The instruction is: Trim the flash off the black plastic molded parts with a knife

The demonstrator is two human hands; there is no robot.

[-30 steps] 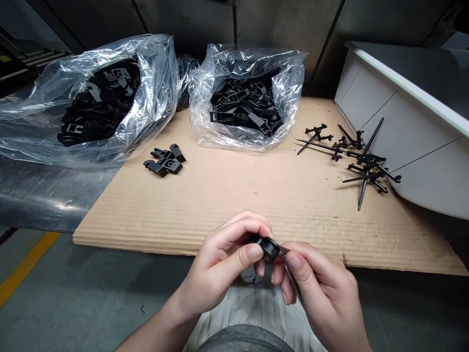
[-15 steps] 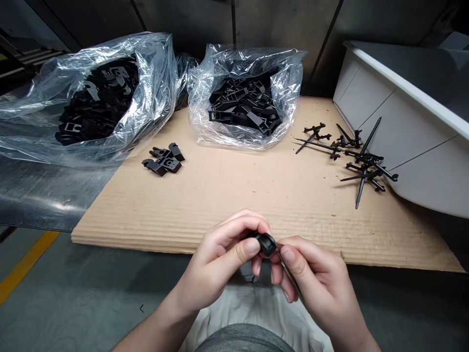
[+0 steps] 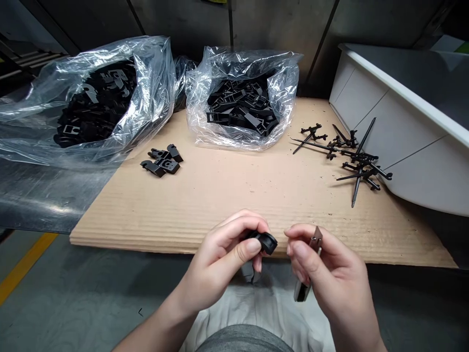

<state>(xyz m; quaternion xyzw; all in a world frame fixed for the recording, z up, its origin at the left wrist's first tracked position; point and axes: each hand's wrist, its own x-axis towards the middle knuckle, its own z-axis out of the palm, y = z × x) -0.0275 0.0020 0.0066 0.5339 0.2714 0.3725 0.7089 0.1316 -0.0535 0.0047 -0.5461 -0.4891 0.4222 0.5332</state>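
Between the thumb and fingers of my left hand [image 3: 223, 261] is a small black plastic part [image 3: 268, 243], its rounded end facing right. My right hand [image 3: 331, 276] is closed around a slim metal utility knife [image 3: 317, 237]; its pointed end sticks up past the fingers and its hollow end shows below them. A gap separates the knife from the plastic part. Both hands are over the front edge of the cardboard sheet [image 3: 234, 195]. A small group of similar black parts [image 3: 163, 160] lies on the cardboard at the left.
Two clear plastic bags stand at the back, the left bag [image 3: 154, 83] and the middle bag [image 3: 242, 139], both filled with black plastic pieces. Several black sprues [image 3: 361, 157] lie at the right, beside a large pale bin [image 3: 395, 117] that bounds that side.
My right hand has moved right, away from the black part, and turned so the knife points up. The left hand keeps its grip, nearly still. The view has shifted slightly.
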